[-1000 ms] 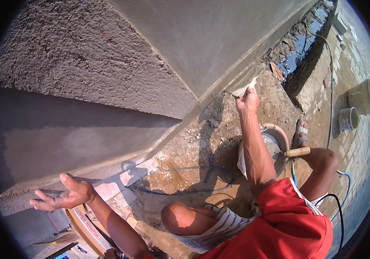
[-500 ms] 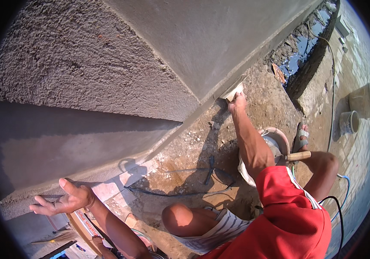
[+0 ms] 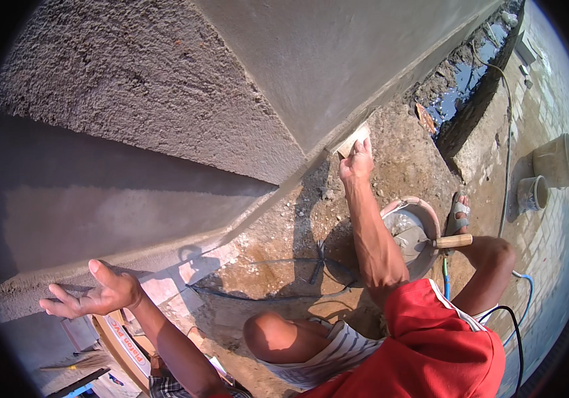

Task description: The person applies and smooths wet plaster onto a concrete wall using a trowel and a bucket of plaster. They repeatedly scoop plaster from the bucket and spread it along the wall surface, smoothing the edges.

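Note:
My right hand point(image 3: 357, 159) grips a pale, flat, straight-edged piece point(image 3: 353, 139), its edge against the bottom strip of the smooth grey plastered wall point(image 3: 337, 53). The fingers lie over the piece, and its far side is hidden. My left hand point(image 3: 99, 295) is open, fingers spread, holding nothing, beside the low ledge of the wall on the left. Between the smooth faces is a rough-textured plaster surface point(image 3: 132, 86). Below my right forearm stands a bucket point(image 3: 424, 255) with grey mix, partly covered by the arm. A wooden-handled tool point(image 3: 453, 241) rests across its rim.
A muddy trench with water point(image 3: 460, 83) runs along the far right. Two buckets point(image 3: 555, 162) stand on paving at the right, near a hose point(image 3: 508, 126). A dark cord point(image 3: 278, 296) lies on the dirt. A cardboard box point(image 3: 125, 345) and broom point(image 3: 85, 361) are at lower left.
My right hand has shifted slightly left and nearer with the flat piece, its fingers now over the top. My left hand stays open. The view has tilted a little.

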A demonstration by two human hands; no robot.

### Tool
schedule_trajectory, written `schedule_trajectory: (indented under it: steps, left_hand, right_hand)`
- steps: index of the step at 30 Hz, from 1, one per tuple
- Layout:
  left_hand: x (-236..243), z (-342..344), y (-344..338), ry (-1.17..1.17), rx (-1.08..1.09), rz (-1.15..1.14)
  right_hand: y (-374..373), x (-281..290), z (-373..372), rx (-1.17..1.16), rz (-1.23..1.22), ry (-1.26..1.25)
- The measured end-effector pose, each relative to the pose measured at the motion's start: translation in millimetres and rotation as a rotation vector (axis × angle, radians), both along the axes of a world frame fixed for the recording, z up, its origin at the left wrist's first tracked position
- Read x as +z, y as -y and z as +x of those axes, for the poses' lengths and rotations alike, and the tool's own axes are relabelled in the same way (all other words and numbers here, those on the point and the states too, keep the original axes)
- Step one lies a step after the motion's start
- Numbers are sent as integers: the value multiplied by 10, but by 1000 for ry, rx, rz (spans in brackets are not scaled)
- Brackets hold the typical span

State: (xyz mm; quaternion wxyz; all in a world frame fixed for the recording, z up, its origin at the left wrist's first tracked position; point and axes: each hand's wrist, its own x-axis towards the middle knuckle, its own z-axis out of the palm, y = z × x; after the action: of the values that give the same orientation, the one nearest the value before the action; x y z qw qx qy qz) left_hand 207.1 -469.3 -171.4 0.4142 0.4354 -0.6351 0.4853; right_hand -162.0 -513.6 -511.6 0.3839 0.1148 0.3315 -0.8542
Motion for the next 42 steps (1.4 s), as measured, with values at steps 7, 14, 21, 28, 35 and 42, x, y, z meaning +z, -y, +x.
schedule_trajectory:
  steps: [7, 14, 21, 28, 35, 42]
  left_hand:
    - [-36, 9, -12, -35, -23, 4]
    - [-56, -17, 11, -37, -33, 4]
    - [-40, 39, -7, -21, -13, -1]
    - [-65, -11, 8, -63, -49, 18]
    - [-60, 31, 2, -46, -48, 22]
    - [-67, 58, 22, -36, -115, 1]
  right_hand:
    - [-445, 550, 101, 22, -226, 55]
    - [-656, -335, 431, -20, 115, 246]
    - [-386, -630, 683, 29, 176, 292]
    - [-298, -871, 723, 46, 175, 272]
    - [-319, -511, 802, 63, 102, 198]
    - [-502, 391, 798, 84, -192, 108]
